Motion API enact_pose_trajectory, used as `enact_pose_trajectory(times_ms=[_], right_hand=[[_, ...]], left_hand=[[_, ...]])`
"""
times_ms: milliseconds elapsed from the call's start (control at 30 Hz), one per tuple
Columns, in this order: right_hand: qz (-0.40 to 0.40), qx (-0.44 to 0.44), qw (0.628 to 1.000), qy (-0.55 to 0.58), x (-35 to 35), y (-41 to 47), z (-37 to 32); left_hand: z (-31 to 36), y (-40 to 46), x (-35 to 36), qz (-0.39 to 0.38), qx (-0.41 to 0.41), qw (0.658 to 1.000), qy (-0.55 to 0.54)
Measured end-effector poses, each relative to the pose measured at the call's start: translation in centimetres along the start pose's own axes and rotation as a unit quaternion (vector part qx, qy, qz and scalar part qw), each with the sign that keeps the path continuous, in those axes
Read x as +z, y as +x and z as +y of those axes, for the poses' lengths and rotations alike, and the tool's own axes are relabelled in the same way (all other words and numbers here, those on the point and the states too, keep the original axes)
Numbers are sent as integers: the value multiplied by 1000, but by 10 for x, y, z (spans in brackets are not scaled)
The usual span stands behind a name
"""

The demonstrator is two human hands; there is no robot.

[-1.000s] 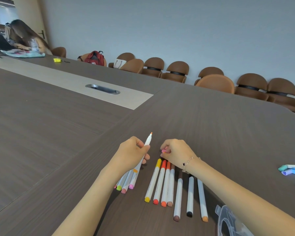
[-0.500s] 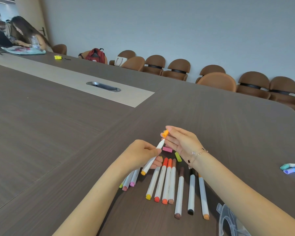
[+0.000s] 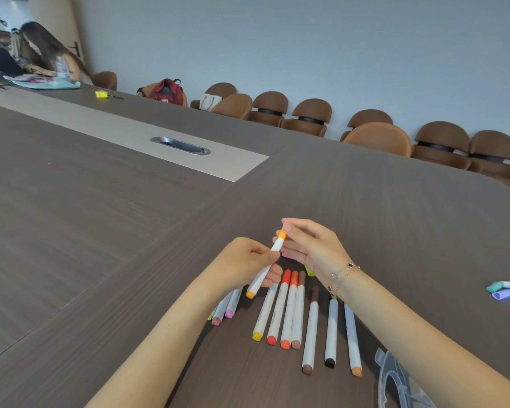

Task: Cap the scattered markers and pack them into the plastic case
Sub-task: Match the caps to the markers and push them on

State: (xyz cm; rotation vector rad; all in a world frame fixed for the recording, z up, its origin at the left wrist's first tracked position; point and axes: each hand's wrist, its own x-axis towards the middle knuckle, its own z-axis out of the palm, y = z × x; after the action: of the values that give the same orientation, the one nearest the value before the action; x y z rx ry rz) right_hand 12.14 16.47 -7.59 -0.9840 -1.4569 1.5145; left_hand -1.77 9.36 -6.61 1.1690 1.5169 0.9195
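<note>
item: orange marker [image 3: 264, 267], barrel gripped in left hand [image 3: 245, 260]; right hand [image 3: 309, 245] pinches orange cap [image 3: 281, 233]. advice: keep cap coaxial, press until seated.

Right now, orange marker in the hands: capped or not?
Capped, though whether fully seated cannot be told. The right hand pinches the orange cap on the tip of the orange marker, gripped by the left hand.
</note>
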Motion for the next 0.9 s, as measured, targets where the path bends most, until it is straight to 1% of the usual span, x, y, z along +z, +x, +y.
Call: enact_pose_trajectory(times_ms=[100,167,200,267,333,400,433,500,633,700,767,800,833,867,900], right_hand=[[-28,-33,997,-63,3,-3,1],[-23,-67,990,-124,6,-4,-1],[-22,-79,988,-132,7,-4,-1],[-25,-76,992,-98,8,-3,-2],[-28,-38,999,-21,5,-2,-4],[-42,-8,998,37,3,-2,-6],[-47,-4,998,44,2,-3,-6],[-39,-15,999,23,3,-4,-5],[19,-25,998,-46,8,-1,-2],[36,-26,996,-74,10,2,1],[29,-28,993,-112,10,3,5],[21,-29,991,-132,11,3,6],[14,-30,988,-150,11,3,7],[6,-30,986,-165,12,2,8],[0,-27,984,-177,12,2,10]], left_hand=[[2,-2,2,17,14,999,-39],[4,-2,3,15,8,999,-40],[3,-3,3,6,3,999,-41],[2,-5,1,-24,-9,997,-76],[2,-7,0,-49,-14,989,-135],[2,-7,0,-48,-12,985,-164],[2,-7,-1,-44,-11,985,-164],[2,-6,0,-35,-11,986,-161],[4,-5,2,-30,-27,978,-206],[6,-5,1,-30,-37,976,-213],[7,-4,-1,-27,-30,986,-164],[6,-3,-4,-11,-21,994,-110],[4,-1,-8,22,-11,999,-41],[1,1,-14,68,-1,997,41],[-3,2,-20,114,6,984,134]])
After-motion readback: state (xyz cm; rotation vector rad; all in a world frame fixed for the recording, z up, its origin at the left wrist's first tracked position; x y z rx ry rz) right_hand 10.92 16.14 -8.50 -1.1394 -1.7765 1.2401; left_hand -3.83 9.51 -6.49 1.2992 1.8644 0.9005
